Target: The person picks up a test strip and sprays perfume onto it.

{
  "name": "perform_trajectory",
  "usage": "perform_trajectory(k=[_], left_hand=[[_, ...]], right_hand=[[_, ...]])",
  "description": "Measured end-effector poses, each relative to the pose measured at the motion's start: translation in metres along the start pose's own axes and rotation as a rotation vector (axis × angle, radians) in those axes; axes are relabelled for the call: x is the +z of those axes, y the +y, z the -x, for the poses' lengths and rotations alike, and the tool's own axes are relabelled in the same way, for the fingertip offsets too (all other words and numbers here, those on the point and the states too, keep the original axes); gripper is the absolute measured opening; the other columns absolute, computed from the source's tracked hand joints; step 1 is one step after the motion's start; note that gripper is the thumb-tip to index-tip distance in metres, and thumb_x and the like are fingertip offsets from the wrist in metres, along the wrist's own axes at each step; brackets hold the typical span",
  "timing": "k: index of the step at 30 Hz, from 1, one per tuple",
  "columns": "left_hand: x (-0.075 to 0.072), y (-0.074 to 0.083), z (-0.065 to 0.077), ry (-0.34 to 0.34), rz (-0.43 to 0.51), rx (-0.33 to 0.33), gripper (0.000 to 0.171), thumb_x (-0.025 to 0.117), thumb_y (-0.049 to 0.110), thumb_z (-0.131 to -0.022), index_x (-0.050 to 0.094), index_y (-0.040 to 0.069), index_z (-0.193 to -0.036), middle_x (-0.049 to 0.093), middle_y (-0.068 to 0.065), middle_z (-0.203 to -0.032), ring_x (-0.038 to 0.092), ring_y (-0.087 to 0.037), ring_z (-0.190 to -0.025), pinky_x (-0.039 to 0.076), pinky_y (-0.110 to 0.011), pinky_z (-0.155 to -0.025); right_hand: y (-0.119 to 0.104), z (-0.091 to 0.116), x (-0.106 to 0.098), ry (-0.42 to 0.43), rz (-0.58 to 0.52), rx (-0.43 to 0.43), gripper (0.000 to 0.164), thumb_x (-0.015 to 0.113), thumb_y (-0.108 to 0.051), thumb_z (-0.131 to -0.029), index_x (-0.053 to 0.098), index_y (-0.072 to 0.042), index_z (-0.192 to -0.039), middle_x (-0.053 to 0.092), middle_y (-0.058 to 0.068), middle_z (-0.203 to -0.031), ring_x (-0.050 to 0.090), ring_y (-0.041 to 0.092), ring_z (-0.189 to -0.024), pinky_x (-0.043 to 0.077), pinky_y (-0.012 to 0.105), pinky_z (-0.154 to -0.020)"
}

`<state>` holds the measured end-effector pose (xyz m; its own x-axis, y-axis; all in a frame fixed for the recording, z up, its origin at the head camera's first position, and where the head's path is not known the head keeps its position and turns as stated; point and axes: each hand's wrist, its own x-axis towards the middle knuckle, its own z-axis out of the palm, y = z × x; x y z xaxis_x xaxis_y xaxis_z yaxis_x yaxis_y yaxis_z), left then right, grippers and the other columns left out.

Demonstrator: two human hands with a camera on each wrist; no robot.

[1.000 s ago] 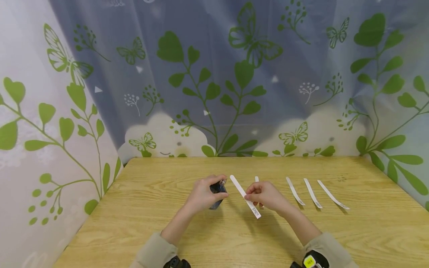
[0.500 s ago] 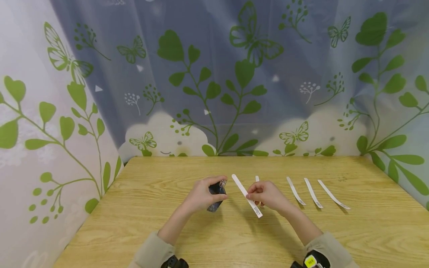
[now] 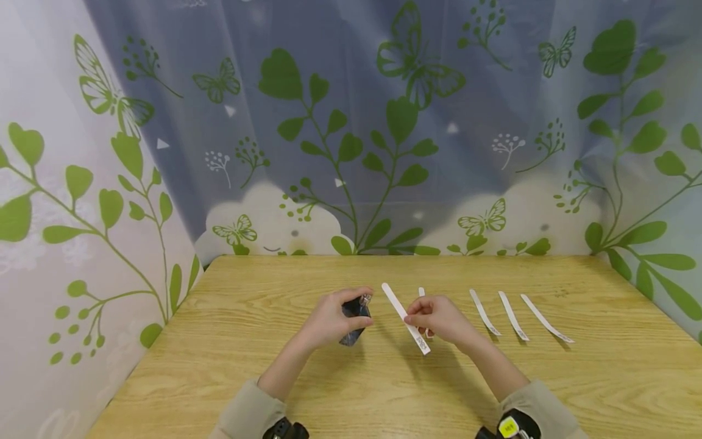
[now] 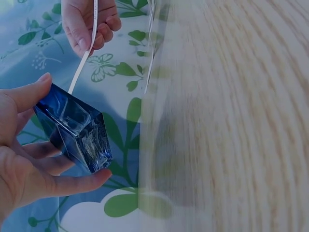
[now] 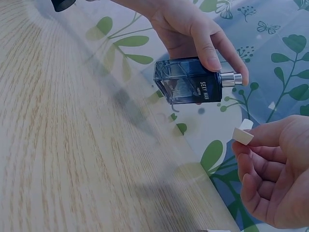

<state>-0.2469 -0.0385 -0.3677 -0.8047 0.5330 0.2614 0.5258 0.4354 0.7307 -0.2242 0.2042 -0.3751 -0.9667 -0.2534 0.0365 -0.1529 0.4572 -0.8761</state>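
My left hand (image 3: 325, 320) holds a dark blue glass perfume bottle (image 5: 186, 82) above the table, tilted. Its index finger lies at the silver spray nozzle (image 5: 231, 79), and the thumb presses the bottle's side. The lettering "SEXY MAN" shows on the glass in the right wrist view. To the right, my right hand (image 3: 443, 320) pinches a white paper test strip (image 3: 392, 299) between thumb and fingers. The strip slants, its rounded end up near the nozzle and its end with small dark print toward me. In the left wrist view the strip (image 4: 79, 72) passes behind the bottle.
Three more white strips, left (image 3: 484, 312), middle (image 3: 512, 316) and right (image 3: 544, 318), lie side by side on the wooden table (image 3: 263, 280). Another strip (image 3: 421, 292) lies partly hidden behind my right hand. A leaf-patterned curtain (image 3: 351, 122) hangs behind the table.
The bottle's base has swung slightly toward me in my left hand. My right hand and its strip have shifted a little to the right; the grips look the same.
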Motion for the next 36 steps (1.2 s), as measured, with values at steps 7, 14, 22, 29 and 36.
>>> perform_trajectory(k=[7,14,22,29,36], left_hand=[[0.000,0.003,0.001,0.020,-0.023,0.002,0.049,0.072,0.024,-0.082,0.057,0.016,-0.129,0.060,-0.007,-0.121,0.056,-0.023,-0.106,0.047,-0.040,-0.083],[0.001,0.009,0.001,0.020,-0.049,0.015,0.048,0.073,0.025,-0.082,0.059,0.016,-0.127,0.061,-0.007,-0.118,0.057,-0.022,-0.103,0.048,-0.039,-0.083],[0.003,0.010,0.002,0.037,-0.060,0.017,0.046,0.073,0.025,-0.082,0.060,0.015,-0.125,0.063,-0.006,-0.110,0.058,-0.018,-0.094,0.049,-0.033,-0.075],[0.004,0.012,0.001,0.034,-0.064,0.011,0.043,0.074,0.025,-0.080,0.063,0.016,-0.121,0.064,-0.005,-0.106,0.058,-0.017,-0.088,0.048,-0.031,-0.072],[0.003,0.011,0.001,0.013,-0.017,-0.026,0.048,0.074,0.025,-0.081,0.060,0.016,-0.125,0.062,-0.006,-0.115,0.058,-0.020,-0.099,0.048,-0.035,-0.079]], right_hand=[[0.000,0.000,0.000,0.005,-0.007,0.011,0.015,0.064,-0.013,-0.087,0.064,0.001,-0.090,0.058,0.001,-0.067,0.054,0.020,-0.062,0.046,0.031,-0.054],[0.001,0.000,-0.002,0.007,-0.012,0.011,0.016,0.064,-0.013,-0.088,0.063,0.002,-0.091,0.058,0.001,-0.068,0.053,0.019,-0.063,0.046,0.031,-0.055],[0.003,-0.002,-0.003,0.008,-0.024,0.010,0.015,0.063,-0.013,-0.088,0.063,0.002,-0.091,0.057,0.000,-0.067,0.052,0.018,-0.063,0.046,0.033,-0.056],[0.006,-0.003,-0.004,0.023,-0.021,0.006,0.015,0.064,-0.012,-0.087,0.063,0.002,-0.091,0.059,0.001,-0.069,0.054,0.022,-0.064,0.047,0.033,-0.056],[0.009,-0.003,-0.005,0.025,-0.017,0.000,0.015,0.064,-0.013,-0.087,0.063,0.001,-0.090,0.058,0.000,-0.068,0.054,0.023,-0.064,0.047,0.034,-0.055]])
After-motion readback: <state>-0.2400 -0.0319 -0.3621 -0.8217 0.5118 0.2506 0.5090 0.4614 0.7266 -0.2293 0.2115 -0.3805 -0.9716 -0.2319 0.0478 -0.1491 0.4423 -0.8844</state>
